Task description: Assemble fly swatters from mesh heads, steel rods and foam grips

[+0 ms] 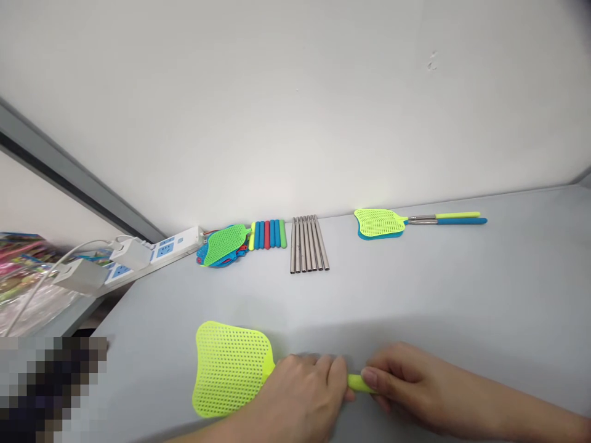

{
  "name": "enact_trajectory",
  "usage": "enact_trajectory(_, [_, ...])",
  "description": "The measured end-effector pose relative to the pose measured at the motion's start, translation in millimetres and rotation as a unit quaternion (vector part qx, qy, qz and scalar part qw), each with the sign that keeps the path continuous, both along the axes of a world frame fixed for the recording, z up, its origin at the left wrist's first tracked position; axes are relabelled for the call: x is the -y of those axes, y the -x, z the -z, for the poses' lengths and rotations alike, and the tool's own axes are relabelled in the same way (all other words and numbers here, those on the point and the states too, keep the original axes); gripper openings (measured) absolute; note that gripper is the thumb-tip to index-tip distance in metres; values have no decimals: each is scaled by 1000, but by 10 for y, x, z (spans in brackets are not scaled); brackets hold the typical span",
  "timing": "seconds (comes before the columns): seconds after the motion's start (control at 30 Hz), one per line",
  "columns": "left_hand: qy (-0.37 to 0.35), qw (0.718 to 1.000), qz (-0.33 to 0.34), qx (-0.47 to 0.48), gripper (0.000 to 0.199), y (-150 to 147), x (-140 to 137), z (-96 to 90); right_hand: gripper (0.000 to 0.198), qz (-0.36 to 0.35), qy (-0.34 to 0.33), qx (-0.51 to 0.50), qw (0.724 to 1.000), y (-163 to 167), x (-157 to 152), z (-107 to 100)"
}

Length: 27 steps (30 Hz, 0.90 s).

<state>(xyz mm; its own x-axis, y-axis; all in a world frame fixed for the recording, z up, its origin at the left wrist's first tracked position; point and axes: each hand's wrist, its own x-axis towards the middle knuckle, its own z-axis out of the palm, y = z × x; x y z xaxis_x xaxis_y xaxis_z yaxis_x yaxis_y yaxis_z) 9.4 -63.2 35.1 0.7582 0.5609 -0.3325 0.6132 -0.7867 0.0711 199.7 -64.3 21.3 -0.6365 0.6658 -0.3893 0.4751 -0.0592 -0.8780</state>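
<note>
A yellow-green fly swatter [233,369] with a perforated head lies low over the grey table, its head pointing left. My left hand [307,387] is closed around its shaft just right of the head, hiding that stretch. To the right, my right hand [406,381] pinches the yellow-green grip [357,383] between thumb and fingers. Only a short piece of this grip shows between the two hands; its far end is hidden in my right hand.
Along the wall lie a pile of swatter heads [226,246], several coloured grips [268,235], several metal rods [308,244] and two swatters with handles [381,223]. A white power strip [178,245] with plugged-in adapters [132,253] runs along the table's left edge. Plastic-wrapped goods [32,277] sit beyond it.
</note>
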Motion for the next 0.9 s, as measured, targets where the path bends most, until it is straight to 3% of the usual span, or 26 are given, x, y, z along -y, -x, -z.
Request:
enact_trajectory(0.17, [-3,999,4,34,13,21,-63,-69,47,37,113,-33,992,-2,-27,76])
enact_trajectory(0.33, [-66,996,6,63,7,21,-197,-127,41,62,139,-81,985,-31,-72,105])
enact_trajectory(0.5, [-181,959,6,218,20,-1,-179,-257,35,137,209,-203,947,-80,-138,84])
enact_trajectory(0.57, [-127,951,-5,282,22,-2,-115,-282,34,172,233,-246,925,-91,-162,86])
enact_trajectory(0.63, [-16,941,-87,327,22,-1,-76,-256,31,192,241,-281,909,-93,-179,92])
enact_trajectory(0.73, [154,870,-249,397,26,2,-136,-150,28,195,232,-330,894,-72,-182,102])
enact_trajectory(0.8, [229,794,-338,451,35,7,-243,-92,26,188,229,-346,890,-45,-165,107])
enact_trajectory(0.9, [299,676,-380,556,40,16,-399,-83,24,182,232,-357,886,2,-118,115])
